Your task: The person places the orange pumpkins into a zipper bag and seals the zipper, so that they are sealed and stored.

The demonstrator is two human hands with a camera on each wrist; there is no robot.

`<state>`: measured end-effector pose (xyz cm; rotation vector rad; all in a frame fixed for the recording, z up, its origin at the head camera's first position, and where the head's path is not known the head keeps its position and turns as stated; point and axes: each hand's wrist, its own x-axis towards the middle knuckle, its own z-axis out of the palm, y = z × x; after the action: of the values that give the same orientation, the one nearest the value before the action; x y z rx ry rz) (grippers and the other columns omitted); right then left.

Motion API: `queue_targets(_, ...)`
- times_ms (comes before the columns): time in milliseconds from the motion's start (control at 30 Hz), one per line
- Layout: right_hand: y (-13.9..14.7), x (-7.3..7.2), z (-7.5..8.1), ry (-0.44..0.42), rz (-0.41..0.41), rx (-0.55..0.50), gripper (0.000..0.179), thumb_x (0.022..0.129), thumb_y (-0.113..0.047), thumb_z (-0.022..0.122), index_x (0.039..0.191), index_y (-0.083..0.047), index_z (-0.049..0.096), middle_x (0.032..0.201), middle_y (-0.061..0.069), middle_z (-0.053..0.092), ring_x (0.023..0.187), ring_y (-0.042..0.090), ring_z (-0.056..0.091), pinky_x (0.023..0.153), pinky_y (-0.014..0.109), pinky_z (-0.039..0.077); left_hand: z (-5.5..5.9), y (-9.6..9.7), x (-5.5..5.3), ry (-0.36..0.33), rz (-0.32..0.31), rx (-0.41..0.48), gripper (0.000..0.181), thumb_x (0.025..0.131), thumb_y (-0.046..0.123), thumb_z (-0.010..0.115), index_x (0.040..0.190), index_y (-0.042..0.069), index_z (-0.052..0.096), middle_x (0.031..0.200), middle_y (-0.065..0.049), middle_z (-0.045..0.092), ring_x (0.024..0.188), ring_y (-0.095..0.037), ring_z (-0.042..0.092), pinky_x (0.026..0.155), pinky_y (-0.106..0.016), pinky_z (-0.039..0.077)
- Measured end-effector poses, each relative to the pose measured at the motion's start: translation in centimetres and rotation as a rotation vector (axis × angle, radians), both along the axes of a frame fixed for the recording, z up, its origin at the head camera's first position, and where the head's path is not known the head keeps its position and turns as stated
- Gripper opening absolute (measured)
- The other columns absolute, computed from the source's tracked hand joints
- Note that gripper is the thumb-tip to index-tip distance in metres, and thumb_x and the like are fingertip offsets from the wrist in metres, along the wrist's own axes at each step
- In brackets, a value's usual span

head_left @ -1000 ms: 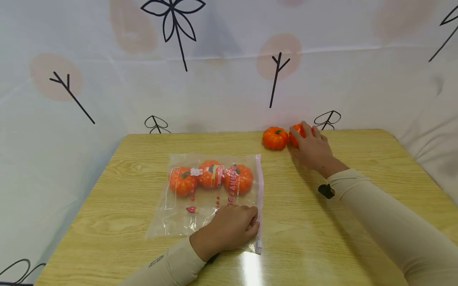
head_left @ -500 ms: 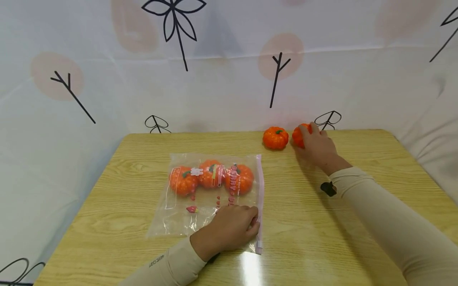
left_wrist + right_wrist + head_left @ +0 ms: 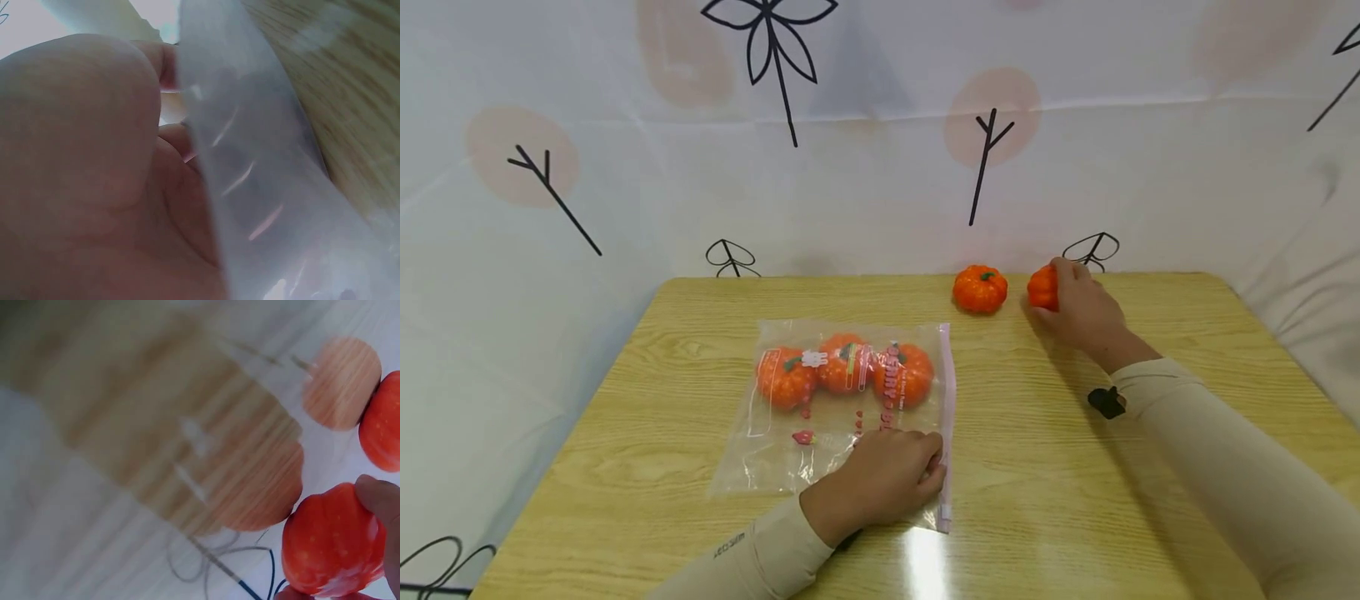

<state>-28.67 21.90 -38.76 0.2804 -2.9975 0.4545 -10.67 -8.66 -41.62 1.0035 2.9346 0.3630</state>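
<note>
Far table edge: right hand [image 3: 1078, 310] grips pumpkin [image 3: 1042, 287] | second pumpkin [image 3: 980, 288] beside | left hand [image 3: 887, 475] pinches bag [image 3: 775, 450]

A small orange pumpkin [image 3: 1043, 287] with ribbed sides sits at the far edge of the surface [image 3: 1075, 467], gripped in the right hand [image 3: 1082, 312]. A clear zip bag [image 3: 842, 417] lies flat nearer the middle, three orange pumpkins inside; the left hand [image 3: 880, 483] pinches its pink-edged opening.
</note>
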Motion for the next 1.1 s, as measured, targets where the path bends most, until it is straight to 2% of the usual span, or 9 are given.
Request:
queue_targets(167, 0.4, 0.6, -0.1, 0.007, 0.018, -0.024, 0.086, 0.093, -0.031, 0.067, 0.155, -0.001, 0.015, 0.143, 0.04, 0.031, 0.108, 0.056, 0.053, 0.089, 0.067, 0.047, 0.0, 0.1, 0.0, -0.014, 0.004, 0.001, 0.025, 0.093, 0.029, 0.058, 0.072, 0.023, 0.046, 0.061, 0.012, 0.042, 0.053, -0.004, 0.041, 0.045, -0.024, 0.029)
queue_targets(600, -0.4, 3.7, 0.6, 0.004, 0.011, -0.14, 0.086, 0.093, -0.033, 0.069, 0.156, -0.008, 0.017, 0.143, 0.038, 0.03, 0.111, 0.058, 0.052, 0.089, 0.068, 0.048, 0.1, 0.0, 0.0, -0.017, -0.007, 0.003, 0.026, 0.095, 0.029, 0.056, 0.072, 0.022, 0.045, 0.061, 0.012, 0.042, 0.053, -0.004, 0.04, 0.045, -0.023, 0.029)
queue_targets(733, -0.8, 4.5, 0.5, 0.034, 0.025, -0.184, 0.085, 0.092, -0.031, 0.071, 0.156, -0.007, 0.02, 0.145, 0.037, 0.031, 0.112, 0.059, 0.052, 0.091, 0.068, 0.047, 0.0, 0.0, 0.0, -0.021, -0.011, 0.005, 0.027, 0.095, 0.029, 0.056, 0.072, 0.023, 0.045, 0.061, 0.012, 0.042, 0.052, -0.004, 0.039, 0.044, -0.023, 0.028)
queue_targets(1100, -2.0, 6.9, 0.7, 0.076, 0.06, -0.245, 0.082, 0.093, -0.033, 0.07, 0.156, -0.012, 0.022, 0.147, 0.032, 0.033, 0.112, 0.049, 0.053, 0.09, 0.064, 0.048, 0.1, 0.0, 0.1, -0.026, -0.015, 0.009, 0.027, 0.095, 0.029, 0.056, 0.072, 0.022, 0.045, 0.06, 0.012, 0.041, 0.052, -0.004, 0.038, 0.044, -0.023, 0.028)
